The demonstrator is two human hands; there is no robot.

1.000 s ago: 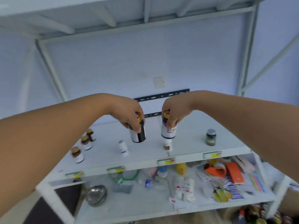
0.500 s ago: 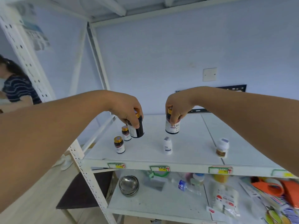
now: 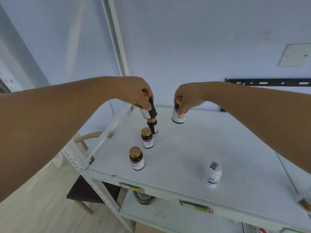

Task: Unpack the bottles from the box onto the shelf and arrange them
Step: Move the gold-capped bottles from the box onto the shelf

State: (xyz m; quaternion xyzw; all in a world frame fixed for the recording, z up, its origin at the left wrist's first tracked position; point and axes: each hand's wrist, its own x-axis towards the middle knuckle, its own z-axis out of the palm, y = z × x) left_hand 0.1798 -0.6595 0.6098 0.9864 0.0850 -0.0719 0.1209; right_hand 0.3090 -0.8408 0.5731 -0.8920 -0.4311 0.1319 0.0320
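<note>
Bottles with gold caps are lined up on the left of the white shelf (image 3: 185, 157), and two more are held over it. Nearest, under the shelf's front edge, a metal bowl (image 3: 143, 198) is seen on the lower level, with tags (image 3: 196, 206) stuck along the edge above it. A dark seat (image 3: 87, 190) is placed left of the frame.

On the shelf, a white bottle (image 3: 212, 174) stands alone near the front right, well apart from the row. The front bottle (image 3: 136, 158) is upright, the middle bottle (image 3: 147, 137) behind it, and the back bottle (image 3: 152, 126) just behind that, partly hidden.

Directly above the back bottle, the left bottle (image 3: 149, 109) is held tilted, pinched around its neck by the curled fingers of the left hand (image 3: 136, 95). Its base is just over the back bottle's cap; whether they touch cannot be told. To the right, the right bottle (image 3: 179, 116) is gripped at its cap by the right hand (image 3: 187, 99), label facing forward. Whether its base is on the shelf cannot be told.

Beyond, a post (image 3: 116, 39), a black bracket (image 3: 269, 82) and a wall plate (image 3: 294, 54) are seen.
</note>
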